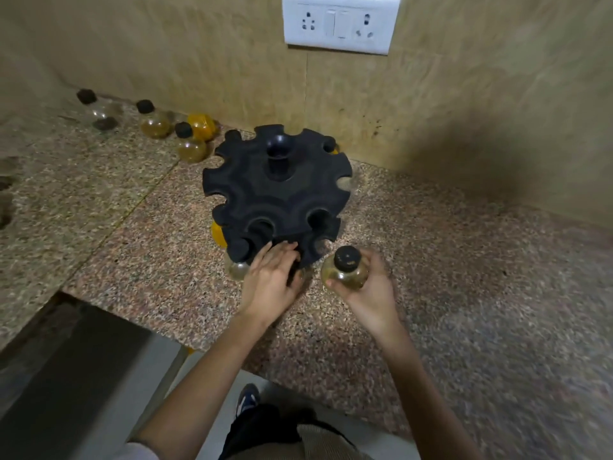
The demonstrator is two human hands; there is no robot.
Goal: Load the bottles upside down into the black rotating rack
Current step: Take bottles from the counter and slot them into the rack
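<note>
While motion blur softens the near edges, the surface is clear: a speckled granite counter (464, 260) set in a corner of beige wall (199, 44). A white switch-and-socket plate (341, 23) sits high on the far wall.

The black rack (278, 187) stands mid-counter, close to the far wall. Four loose bottles (154, 122) with dark caps or amber fill stand far left along the wall, well apart from the rack.

The right grip (368, 290) is wrapped around a held bottle (345, 273), cap up, just near-right of the rack. The left grip (270, 280) is relaxed, its fingers laid fairly straight on the near edge of the rack's lower tier, blocking the slots there.

The upper tier hides most of the lower one. Only slivers of loaded bottles show: an orange bottle (217, 235) at the left rim and a pale bottle (237, 269) beside the left grip. What's under the left palm can't be made out. A shoe (247, 398) shows below the counter edge.
</note>
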